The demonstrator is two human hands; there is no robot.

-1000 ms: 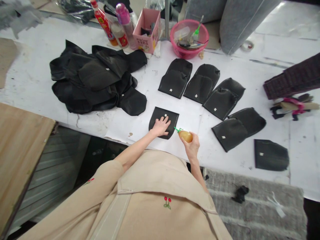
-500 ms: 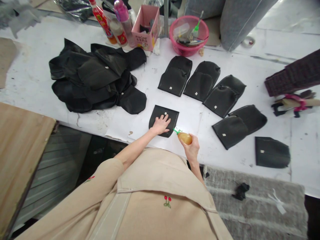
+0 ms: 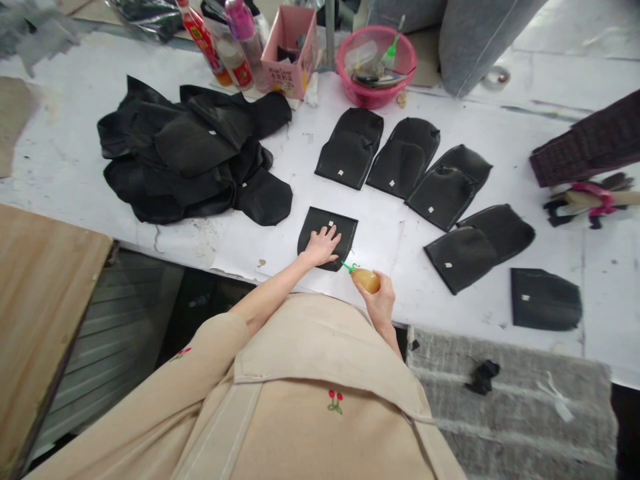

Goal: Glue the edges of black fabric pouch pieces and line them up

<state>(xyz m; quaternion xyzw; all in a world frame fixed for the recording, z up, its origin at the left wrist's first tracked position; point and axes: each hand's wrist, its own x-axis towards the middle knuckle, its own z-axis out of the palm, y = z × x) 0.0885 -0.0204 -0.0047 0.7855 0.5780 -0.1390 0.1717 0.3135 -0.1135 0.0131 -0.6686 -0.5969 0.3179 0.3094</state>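
Flat on a black leather-like piece (image 3: 313,229) lies my left hand (image 3: 321,247), fingers spread, pressing it against the white-covered table. A small pale tag shows near that piece's far edge. My right hand (image 3: 381,298) is wrapped round a squeeze bottle (image 3: 367,280) of amber liquid, held tilted. Its thin green nozzle (image 3: 347,268) points left, at the lower right edge of the black piece; whether the tip touches is too small to tell. Similar black pieces, each with a pale tag, are laid out in an arc to the right, the nearest-edge one (image 3: 546,300) at far right.
A heap of black pieces (image 3: 195,147) covers the table's left part. Behind stand bottles (image 3: 205,40), a pink box (image 3: 290,60) and a pink basin (image 3: 375,97) holding tools. A dark patterned sleeve (image 3: 585,143) reaches in at right. Grey cloth (image 3: 450,427) lies below the table edge.
My right hand has moved the squeeze bottle slightly left and toward me, its nozzle following the black piece's right edge downward. My left hand stays in place on the piece.
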